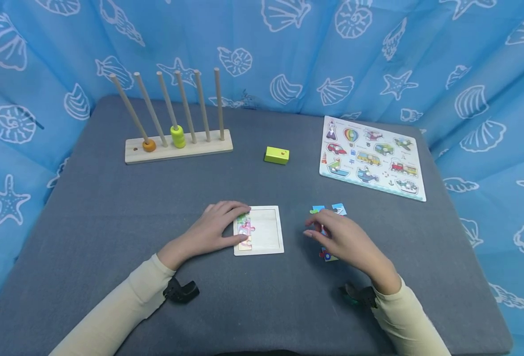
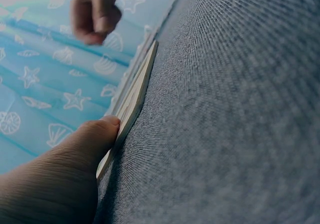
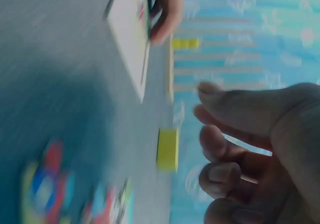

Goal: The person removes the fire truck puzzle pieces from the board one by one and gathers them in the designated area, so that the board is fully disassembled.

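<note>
My left hand holds the left side of a square wooden puzzle tray, its thumb on the near part and its fingers across the upper left corner. Inside the tray, joined jigsaw pieces in pink and green line the left side; the rest shows bare wood. My right hand hovers over loose jigsaw pieces to the tray's right. Its fingers are loosely bent, with nothing between thumb and fingertips in the right wrist view. The hand partly hides these pieces, which blur in that view.
At the back left stands a wooden peg rack with upright rods, an orange bead and green beads. A yellow-green block lies behind the tray. A vehicle picture board lies back right, before the blue curtain.
</note>
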Demonstrator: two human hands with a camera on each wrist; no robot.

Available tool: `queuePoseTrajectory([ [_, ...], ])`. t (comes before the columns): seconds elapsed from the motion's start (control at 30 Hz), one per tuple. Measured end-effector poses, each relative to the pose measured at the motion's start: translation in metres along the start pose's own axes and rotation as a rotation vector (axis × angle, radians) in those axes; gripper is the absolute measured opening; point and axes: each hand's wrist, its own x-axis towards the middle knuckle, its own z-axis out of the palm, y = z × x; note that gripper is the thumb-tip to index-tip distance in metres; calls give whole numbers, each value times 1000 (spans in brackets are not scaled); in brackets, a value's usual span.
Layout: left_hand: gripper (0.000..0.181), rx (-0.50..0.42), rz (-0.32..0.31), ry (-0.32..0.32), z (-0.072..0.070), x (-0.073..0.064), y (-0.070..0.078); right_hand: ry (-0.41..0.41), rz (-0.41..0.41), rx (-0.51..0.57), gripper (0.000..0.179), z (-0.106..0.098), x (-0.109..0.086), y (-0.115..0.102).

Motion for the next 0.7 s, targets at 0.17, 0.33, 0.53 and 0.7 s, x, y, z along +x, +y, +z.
queuePoseTrajectory([
  [0.17, 68, 4, -29, -4, 1, -1, 0, 49, -52, 18, 10, 14, 31, -14],
  [0.33, 71, 4, -47, -6, 0, -1, 0, -17, -59, 39, 10, 36, 61, -26],
  [0.53, 75, -4, -69, -5, 0, 0, 0, -93, -69, 52, 13, 55, 85, -38],
  [0.7, 76, -7, -77, -5, 0, 0, 0, -141, -65, 50, 14, 64, 92, -41],
])
